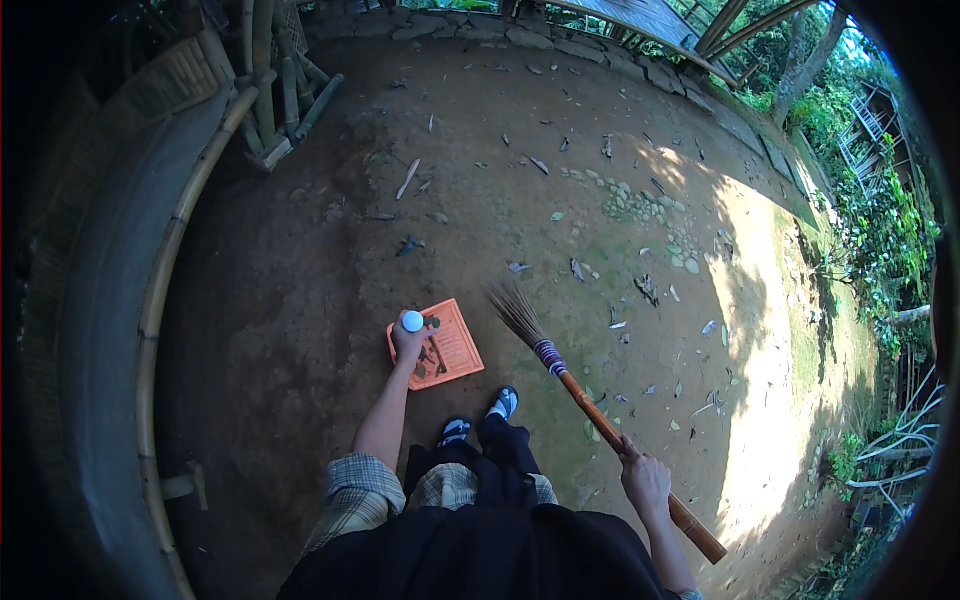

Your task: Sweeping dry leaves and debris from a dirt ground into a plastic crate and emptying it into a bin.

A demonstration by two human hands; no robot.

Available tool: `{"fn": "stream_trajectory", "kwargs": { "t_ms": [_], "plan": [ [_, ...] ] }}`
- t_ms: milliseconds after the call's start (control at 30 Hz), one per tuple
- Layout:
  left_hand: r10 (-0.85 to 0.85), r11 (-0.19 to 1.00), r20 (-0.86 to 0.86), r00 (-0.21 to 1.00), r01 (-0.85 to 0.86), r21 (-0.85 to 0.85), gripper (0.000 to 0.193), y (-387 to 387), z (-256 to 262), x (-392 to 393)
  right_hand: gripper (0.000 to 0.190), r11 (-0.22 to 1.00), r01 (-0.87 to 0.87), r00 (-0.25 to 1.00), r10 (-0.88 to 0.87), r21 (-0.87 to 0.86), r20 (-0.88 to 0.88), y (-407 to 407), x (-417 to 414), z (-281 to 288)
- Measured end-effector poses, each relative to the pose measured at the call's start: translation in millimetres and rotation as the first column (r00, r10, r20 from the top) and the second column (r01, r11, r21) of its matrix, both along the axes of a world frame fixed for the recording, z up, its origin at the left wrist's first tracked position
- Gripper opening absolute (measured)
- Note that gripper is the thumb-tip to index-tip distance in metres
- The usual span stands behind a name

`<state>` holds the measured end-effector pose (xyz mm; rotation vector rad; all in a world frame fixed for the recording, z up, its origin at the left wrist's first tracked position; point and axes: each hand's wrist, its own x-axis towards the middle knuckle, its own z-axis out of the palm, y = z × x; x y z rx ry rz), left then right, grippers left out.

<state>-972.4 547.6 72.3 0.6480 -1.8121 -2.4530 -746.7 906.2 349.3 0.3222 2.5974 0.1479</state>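
Observation:
My left hand is closed around the upright handle of an orange plastic dustpan, whose white round handle end points up at the camera. Leaves and dark debris lie in the pan. My right hand grips the bamboo handle of a stick broom, bound with purple and white cord. The broom's bristles point up and left, to the right of the dustpan and apart from it. Whether the bristles or the pan touch the ground cannot be told.
Dry leaves are scattered over the bare earth. Small stones are set in the ground ahead. A bamboo-edged platform runs along the left, with bamboo posts beyond it. Flat stones border the far side; plants grow at right.

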Motion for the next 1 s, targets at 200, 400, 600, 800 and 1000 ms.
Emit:
{"fn": "stream_trajectory", "kwargs": {
  "t_ms": [200, 400, 600, 800, 1000],
  "plan": [
    [-0.04, 0.967, 0.0, 0.999, 0.039, -0.252, 0.032, 37, -28, -79, 0.034, 0.988, 0.146, 0.988, -0.149, -0.05, -0.045, 62, -80, -29],
    [-0.009, 0.915, -0.048, 0.999, -0.012, -0.403, 0.029, 109, -39, -146, 0.035, 0.991, 0.129, 0.99, -0.131, -0.026, -0.049, 135, -180, -80],
    [0.056, 0.919, -0.005, 0.998, -0.054, -0.389, 0.028, 145, -59, -192, 0.038, 0.996, 0.079, 0.987, -0.072, -0.045, 0.142, 159, -254, -103],
    [0.079, 0.916, 0.097, 0.992, -0.034, -0.4, 0.034, 182, -51, -214, 0.038, 0.98, 0.11, 0.953, -0.056, -0.165, 0.298, 171, -232, -80],
    [0.141, 0.936, 0.077, 0.987, -0.107, -0.334, 0.043, 163, -77, -208, 0.037, 0.98, 0.116, 0.956, -0.065, -0.163, 0.286, 174, -269, -19]
  ]
}}
